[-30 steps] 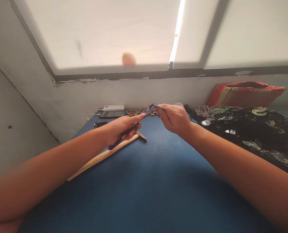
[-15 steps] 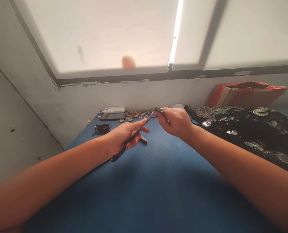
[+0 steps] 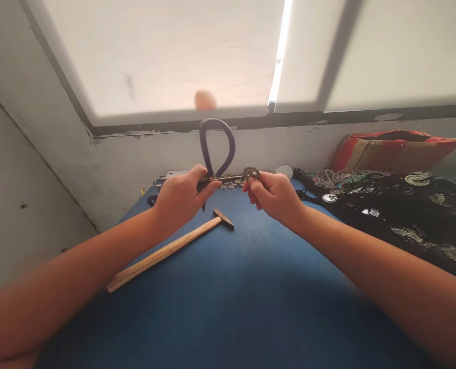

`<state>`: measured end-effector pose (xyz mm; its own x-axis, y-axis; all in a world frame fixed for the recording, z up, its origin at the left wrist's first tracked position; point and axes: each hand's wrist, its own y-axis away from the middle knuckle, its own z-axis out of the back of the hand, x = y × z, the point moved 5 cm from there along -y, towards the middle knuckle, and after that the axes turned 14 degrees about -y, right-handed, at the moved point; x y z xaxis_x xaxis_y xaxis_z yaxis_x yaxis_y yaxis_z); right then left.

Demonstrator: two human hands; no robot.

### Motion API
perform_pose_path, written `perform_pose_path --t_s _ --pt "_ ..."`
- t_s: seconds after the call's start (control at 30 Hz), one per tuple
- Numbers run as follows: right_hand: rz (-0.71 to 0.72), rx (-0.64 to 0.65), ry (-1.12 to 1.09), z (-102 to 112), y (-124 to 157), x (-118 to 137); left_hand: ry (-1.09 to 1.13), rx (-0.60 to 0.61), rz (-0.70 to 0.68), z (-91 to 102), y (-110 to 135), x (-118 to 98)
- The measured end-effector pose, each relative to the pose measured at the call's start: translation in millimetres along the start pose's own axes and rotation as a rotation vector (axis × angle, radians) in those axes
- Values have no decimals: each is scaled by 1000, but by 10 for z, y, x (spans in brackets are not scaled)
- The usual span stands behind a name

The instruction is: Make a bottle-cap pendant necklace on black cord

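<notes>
My left hand (image 3: pixel 180 200) is closed on a pair of scissors (image 3: pixel 217 123) that stand spread wide. One dark purple handle loop rises above the hand, and a blade tip points down below it. The other blade runs right, its tip at a round ornament (image 3: pixel 251 174) with a beaded rim. My right hand (image 3: pixel 276 192) pinches that ornament between thumb and fingers, its face turned towards me. Below the hands, a hammer (image 3: pixel 170 249) with a wooden handle lies on the blue table (image 3: pixel 251 307), partly behind my left forearm.
Several small round pieces (image 3: pixel 230 184) lie at the table's back edge. A white device (image 3: pixel 176 175) with a cable is behind my left hand. On the right are black material with shiny round ornaments (image 3: pixel 381 197), stringy strands (image 3: pixel 335 178) and a red-brown box (image 3: pixel 397 151).
The scissors have been opened wide, one loop swinging up. The ornament has turned to show its face. My left hand has rotated and shifted left, uncovering the hammer.
</notes>
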<state>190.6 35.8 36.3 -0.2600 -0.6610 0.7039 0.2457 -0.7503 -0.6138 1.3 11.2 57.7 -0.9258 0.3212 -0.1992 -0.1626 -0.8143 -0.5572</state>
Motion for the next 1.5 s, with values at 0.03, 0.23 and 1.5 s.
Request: perform_pose_path --t_s 0.03,0.23,1.5 --pt "2 8 -1 -13 7 11 -94 -28 -28 17 0 -4" --pt "21 29 74 -31 20 30 -430 -136 -116 44 11 -48" --pt "-218 147 461 -268 86 -136 -777 -16 -461 -371 16 -29"
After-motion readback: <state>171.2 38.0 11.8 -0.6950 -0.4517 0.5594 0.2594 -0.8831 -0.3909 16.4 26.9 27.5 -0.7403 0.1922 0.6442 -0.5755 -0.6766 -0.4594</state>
